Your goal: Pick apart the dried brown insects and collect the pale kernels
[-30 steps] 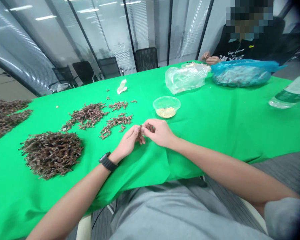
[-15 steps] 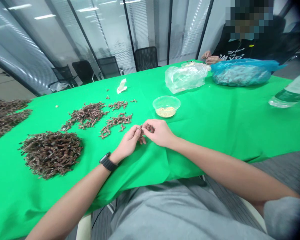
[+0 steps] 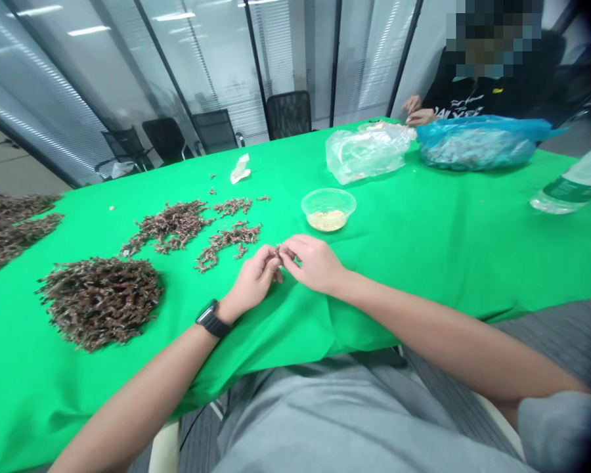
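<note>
Fingers pinch a small brown piece over the green surface

The left hand's fingers (image 3: 268, 261) and the right hand's fingers (image 3: 294, 249) curl closed, their tips meeting on a small brown piece (image 3: 277, 251) held between the hands, too small to identify. The left hand (image 3: 251, 282) and right hand (image 3: 315, 264) angle inward, forearms reaching in from the near edge of the green-clothed surface (image 3: 423, 263), a black watch (image 3: 210, 318) on the left wrist. Just left lies a strip of brown twiggy pieces (image 3: 226, 241), with a larger brown heap (image 3: 101, 303) beyond it. A plastic tub of pale grains (image 3: 328, 210) sits near the hands, with green cloth between them. Farther off are a clear plastic bag (image 3: 367, 152), a blue plastic bag (image 3: 477, 144) and a co-worker's hands (image 3: 414, 113).
</note>
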Tool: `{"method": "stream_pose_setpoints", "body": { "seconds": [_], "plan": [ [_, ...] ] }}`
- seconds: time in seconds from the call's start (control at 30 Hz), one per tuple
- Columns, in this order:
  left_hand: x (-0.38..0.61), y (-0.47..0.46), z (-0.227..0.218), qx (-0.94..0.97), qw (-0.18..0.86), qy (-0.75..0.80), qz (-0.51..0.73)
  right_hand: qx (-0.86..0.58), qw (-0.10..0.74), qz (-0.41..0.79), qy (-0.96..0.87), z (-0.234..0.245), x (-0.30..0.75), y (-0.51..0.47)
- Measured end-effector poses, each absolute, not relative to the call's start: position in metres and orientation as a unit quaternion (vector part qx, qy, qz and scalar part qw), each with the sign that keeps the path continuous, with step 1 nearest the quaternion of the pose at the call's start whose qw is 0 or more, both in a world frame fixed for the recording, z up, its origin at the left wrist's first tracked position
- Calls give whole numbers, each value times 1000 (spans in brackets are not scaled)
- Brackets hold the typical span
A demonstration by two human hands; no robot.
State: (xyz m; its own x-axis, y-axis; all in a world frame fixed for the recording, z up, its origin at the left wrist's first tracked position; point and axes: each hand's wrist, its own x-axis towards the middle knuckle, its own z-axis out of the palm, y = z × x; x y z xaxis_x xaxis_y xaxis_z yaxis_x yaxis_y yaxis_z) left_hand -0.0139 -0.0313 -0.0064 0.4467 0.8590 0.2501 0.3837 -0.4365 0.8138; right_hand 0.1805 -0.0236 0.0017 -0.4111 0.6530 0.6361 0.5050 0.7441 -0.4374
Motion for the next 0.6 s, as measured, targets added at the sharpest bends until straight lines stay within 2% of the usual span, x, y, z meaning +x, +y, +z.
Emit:
{"method": "stream_pose_setpoints", "body": {
  "seconds": [0.13, 0.3, 0.43, 0.5, 0.6],
  "plan": [
    [-15, -31, -8, 775, 356, 395, 341, -349, 425, 119, -827, 3, 180, -25],
    [-18, -32, -5, 807, 270, 413, 326, -393, 458, 338, -722, 3, 175, -21],
    [-18, -34, -1, 819, 234, 419, 315, -407, 434, 503, -627, 5, 173, -18],
    [-18, -35, -1, 817, 242, 414, 321, -400, 432, 513, -625, 5, 173, -17],
    [-15, -34, -4, 809, 278, 395, 335, -374, 455, 442, -677, 5, 176, -20]
  ]
}}
